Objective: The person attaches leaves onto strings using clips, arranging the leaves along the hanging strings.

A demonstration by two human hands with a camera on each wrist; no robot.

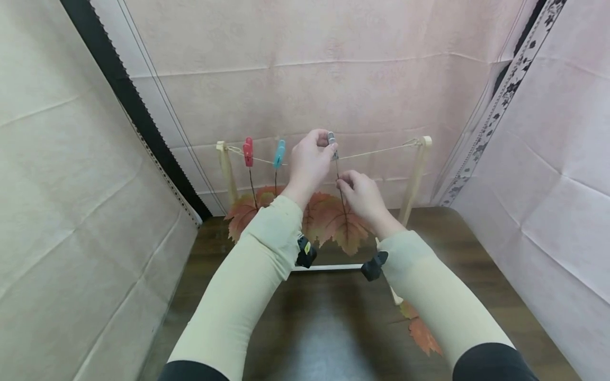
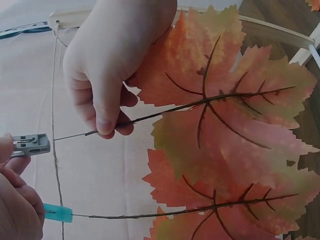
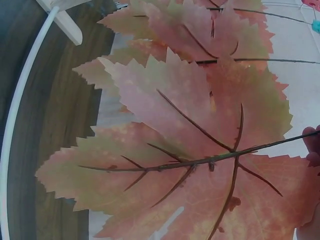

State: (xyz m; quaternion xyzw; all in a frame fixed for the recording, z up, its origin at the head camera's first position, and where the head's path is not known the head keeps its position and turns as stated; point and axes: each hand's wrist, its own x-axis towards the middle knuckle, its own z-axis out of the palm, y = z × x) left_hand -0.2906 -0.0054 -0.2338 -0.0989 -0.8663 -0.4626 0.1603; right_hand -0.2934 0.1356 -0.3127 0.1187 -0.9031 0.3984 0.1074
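My left hand point(image 1: 308, 164) pinches a grey clothespin point(image 2: 32, 144) beside the thin string point(image 2: 53, 95). Its tip meets the string; whether it bites the stem, I cannot tell. My right hand point(image 1: 363, 198) pinches the dark stem point(image 2: 160, 114) of an orange-green artificial maple leaf point(image 3: 195, 150), whose thin end reaches the string near the clothespin. The leaf hangs below the fingers. Further left, a red clothespin point(image 1: 248, 152) and a teal clothespin point(image 1: 279, 153) sit on the string, each with a leaf stem hanging from it. In the right wrist view, only fingertips point(image 3: 313, 145) show.
Two pale wooden posts point(image 1: 415, 177) hold the string's ends, and a white bar point(image 1: 329, 267) runs low between them. Another maple leaf point(image 1: 423, 334) lies on the dark wooden table point(image 1: 329, 328), partly under the right forearm. Pale cloth point(image 1: 310, 95) hangs behind and at both sides.
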